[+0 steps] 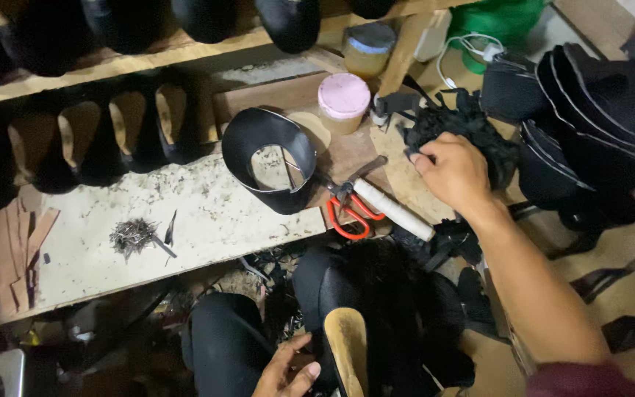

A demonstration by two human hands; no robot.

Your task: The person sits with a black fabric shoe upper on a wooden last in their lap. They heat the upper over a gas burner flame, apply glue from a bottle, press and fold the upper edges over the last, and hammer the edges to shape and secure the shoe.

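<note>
Over workbench (207, 213), hands grip shoe (347, 349), black scraps (472, 132).

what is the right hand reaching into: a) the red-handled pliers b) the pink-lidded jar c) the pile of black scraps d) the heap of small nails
c: the right hand rests its fingers on the pile of black scraps, apart from the pink-lidded jar and the red-handled pliers.

A shoemaker's workshop, rough wooden bench (185, 213) scarred and dusty, black shoe uppers on lasts (141, 129) lined along shelves, red-handled scissors (350, 209), heap of small nails (132, 235), glue jars (343, 101), stacked black leather pieces (597, 110)
</note>
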